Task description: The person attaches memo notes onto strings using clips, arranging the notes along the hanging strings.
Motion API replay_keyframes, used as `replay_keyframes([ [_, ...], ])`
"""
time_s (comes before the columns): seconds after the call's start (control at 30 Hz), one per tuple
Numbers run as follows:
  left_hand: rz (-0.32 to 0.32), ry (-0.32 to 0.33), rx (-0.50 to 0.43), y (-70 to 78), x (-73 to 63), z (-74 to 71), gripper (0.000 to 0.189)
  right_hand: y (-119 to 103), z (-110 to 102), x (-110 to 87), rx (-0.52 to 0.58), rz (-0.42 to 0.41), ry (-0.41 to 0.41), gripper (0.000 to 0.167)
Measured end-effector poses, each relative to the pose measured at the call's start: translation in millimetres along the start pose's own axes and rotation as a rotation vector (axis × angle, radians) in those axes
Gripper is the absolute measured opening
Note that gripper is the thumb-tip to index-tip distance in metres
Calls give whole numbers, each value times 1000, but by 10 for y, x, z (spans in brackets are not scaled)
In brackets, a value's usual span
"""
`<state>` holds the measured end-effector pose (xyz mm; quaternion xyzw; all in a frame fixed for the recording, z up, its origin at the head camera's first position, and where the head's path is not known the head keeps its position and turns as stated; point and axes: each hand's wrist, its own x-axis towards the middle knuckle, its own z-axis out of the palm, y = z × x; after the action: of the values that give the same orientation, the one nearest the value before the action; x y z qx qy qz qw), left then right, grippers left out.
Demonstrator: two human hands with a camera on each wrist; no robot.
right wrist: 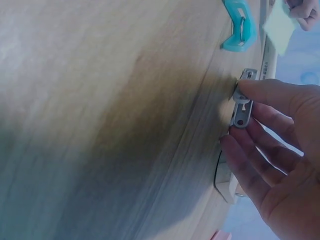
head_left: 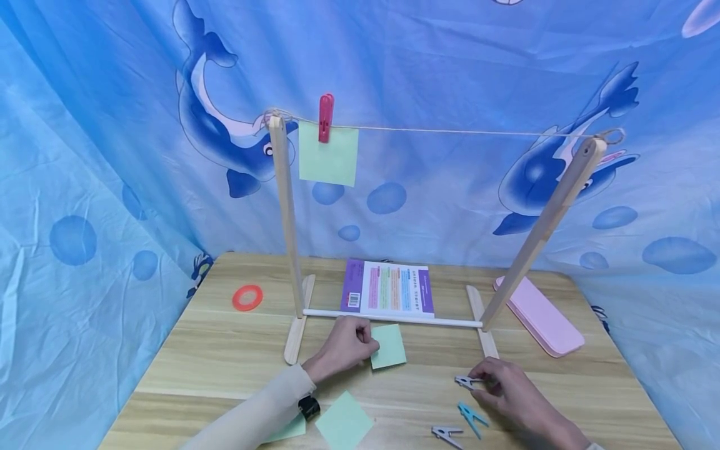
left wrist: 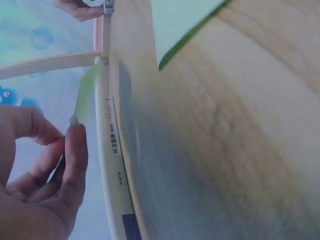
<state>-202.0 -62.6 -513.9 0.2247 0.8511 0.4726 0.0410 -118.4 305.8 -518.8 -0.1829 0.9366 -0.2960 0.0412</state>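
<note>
My left hand [head_left: 347, 342] pinches the edge of a green paper square [head_left: 389, 347] between thumb and finger, in front of the rack's white crossbar [head_left: 394, 319]. In the left wrist view the green paper [left wrist: 87, 92] juts out past the fingertips. On the right, my right hand [head_left: 509, 392] holds a grey clothespin [head_left: 465, 382]; in the right wrist view the thumb lies on the grey clothespin [right wrist: 244, 100] with fingers behind it. A teal clothespin [head_left: 471, 417] and another grey clothespin [head_left: 447, 434] lie just nearer me.
A green square hangs from the string [head_left: 450, 131] under a red clothespin [head_left: 325, 119]. Wooden posts [head_left: 288, 219] hold the string. Behind the crossbar lies a purple-edged book [head_left: 394, 287]. An orange ring [head_left: 247, 298], pink case [head_left: 542, 315] and more green paper [head_left: 344, 422] are on the table.
</note>
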Motion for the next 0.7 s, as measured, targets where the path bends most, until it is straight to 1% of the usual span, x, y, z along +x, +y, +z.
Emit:
replay_keyframes([
  [0.07,4,20,-22,-5,0,-1,20,1,-3,4,4,11,-11,17],
  [0.17,7,21,-55,-13,-1,2,14,3,-8,13,1,23,-25,18],
  [0.23,3,18,-54,-19,3,8,20,-1,-7,19,-3,27,-28,17],
  [0.33,-1,8,-50,-34,-1,6,34,-18,-3,32,-12,20,-8,17],
  [0.4,0,8,-49,-40,-1,-2,36,-36,-6,47,-8,5,12,18],
  [0.47,8,8,-56,-43,-4,-16,31,-54,-12,62,2,-19,35,18],
  [0.57,9,25,-71,-43,4,-36,22,-81,-26,92,22,-80,70,18],
  [0.7,-21,57,-113,-39,4,-77,15,-121,-69,156,34,-175,128,18],
])
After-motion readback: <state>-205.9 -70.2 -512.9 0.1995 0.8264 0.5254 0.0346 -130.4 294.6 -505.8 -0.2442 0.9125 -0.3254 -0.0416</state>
